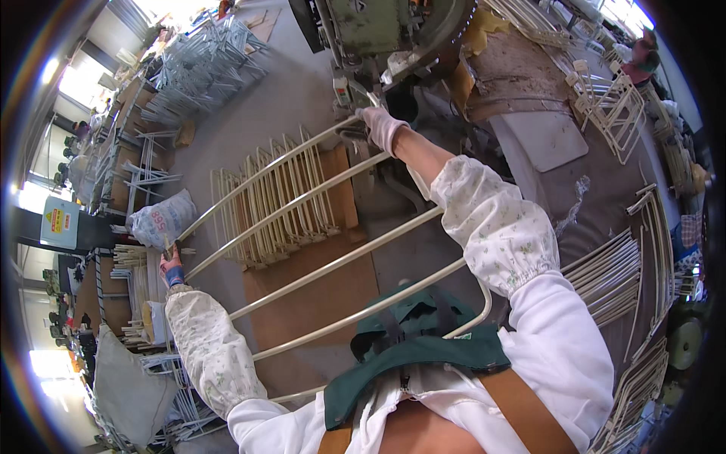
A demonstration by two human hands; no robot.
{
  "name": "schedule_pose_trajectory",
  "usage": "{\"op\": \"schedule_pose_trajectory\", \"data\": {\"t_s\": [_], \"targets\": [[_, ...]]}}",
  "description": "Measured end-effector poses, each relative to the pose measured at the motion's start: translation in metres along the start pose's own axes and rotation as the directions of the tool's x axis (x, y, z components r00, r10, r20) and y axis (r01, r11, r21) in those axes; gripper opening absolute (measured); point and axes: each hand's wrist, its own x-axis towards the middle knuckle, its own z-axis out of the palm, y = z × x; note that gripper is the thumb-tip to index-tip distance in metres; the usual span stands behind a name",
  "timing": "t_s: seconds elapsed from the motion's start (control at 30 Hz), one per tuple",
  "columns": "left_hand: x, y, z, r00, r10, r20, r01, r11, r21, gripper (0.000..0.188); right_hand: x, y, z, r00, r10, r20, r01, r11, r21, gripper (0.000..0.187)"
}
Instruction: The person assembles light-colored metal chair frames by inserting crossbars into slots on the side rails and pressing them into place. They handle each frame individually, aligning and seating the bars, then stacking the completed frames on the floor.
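Observation:
A long cream tubular metal frame (339,265) with several parallel bars stretches across in front of my body. My left hand (172,266) is closed around its far left end, beside a tied clear plastic bag (163,219). At the other end my right hand (380,129), in a pale glove, grips the frame's corner close to a green machine (372,30) with a large wheel. The fingers of the right hand are partly hidden by the glove and the tube. The near bars of the frame pass in front of my green apron (416,352).
Bent cream tube frames (280,200) stand in a row on brown cardboard (310,284) beneath the held frame. Grey metal frames (200,72) pile up at the far left. Cream tubes (605,276) lie stacked at right. Another person (643,57) is at the far right.

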Motion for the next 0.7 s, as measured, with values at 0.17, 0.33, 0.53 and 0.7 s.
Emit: {"op": "schedule_pose_trajectory", "data": {"t_s": [0.17,0.33,0.53,0.7], "targets": [[0.016,0.026,-0.003,1.0,-0.017,-0.011,0.018,0.996,0.082,0.092,-0.03,-0.021,0.025,0.993,0.057,-0.108,-0.06,0.998,-0.031,0.021],[0.014,0.01,-0.017,0.94,-0.223,0.259,0.192,0.972,0.138,0.1,-0.076,-0.031,0.031,0.991,0.106,0.077,-0.086,0.97,-0.228,0.025],[-0.008,0.061,-0.039,0.967,-0.068,0.246,0.012,0.975,0.222,0.103,-0.196,-0.054,-0.043,0.841,-0.54,-0.007,0.126,0.207,-0.97,0.04],[0.034,0.021,-0.032,0.961,0.001,0.275,-0.108,0.92,0.376,0.1,-0.226,-0.034,-0.037,0.995,0.073,-0.063,-0.095,0.823,-0.56,0.049]]}}
